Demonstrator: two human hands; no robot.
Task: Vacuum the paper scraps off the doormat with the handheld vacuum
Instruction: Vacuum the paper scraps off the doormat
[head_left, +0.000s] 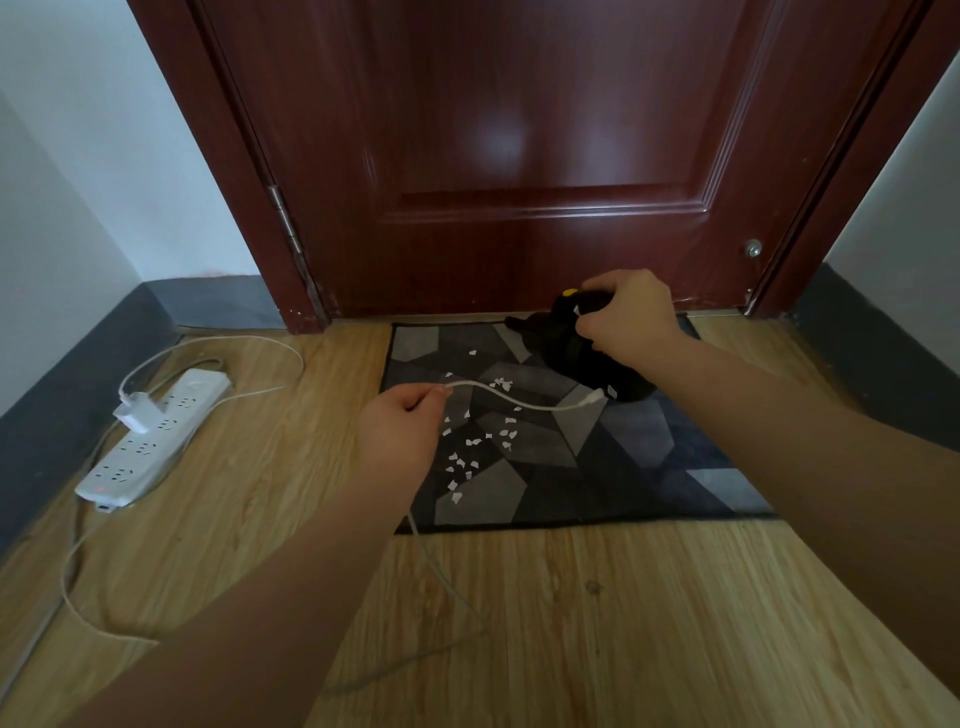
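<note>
The handheld vacuum (576, 353), a matte black body with one small yellow button on top, lies on the doormat (639, 457) at about one o'clock of the mat, near the door. The right hand (628, 317) curls around its upper end, gripping it. The doormat is a flat, short-pile rectangle patterned in angular grey, charcoal and navy patches. Paper scraps (470, 457), small, white and irregular, several dozen and too many to count exactly, are scattered in a loose band from ten o'clock to seven o'clock of the mat.

The left hand (400, 431) pinches one thin white charging cable (519, 397) between fingers and thumb; its plug end hangs free just beside the vacuum's lower end. The cable trails over the wood-grain plank floor (623, 623) to a white charger (137, 410) plugged into one long white power strip (150, 436) at nine o'clock, showing a red light. At twelve o'clock stands a glossy dark-red panelled door (519, 156).
</note>
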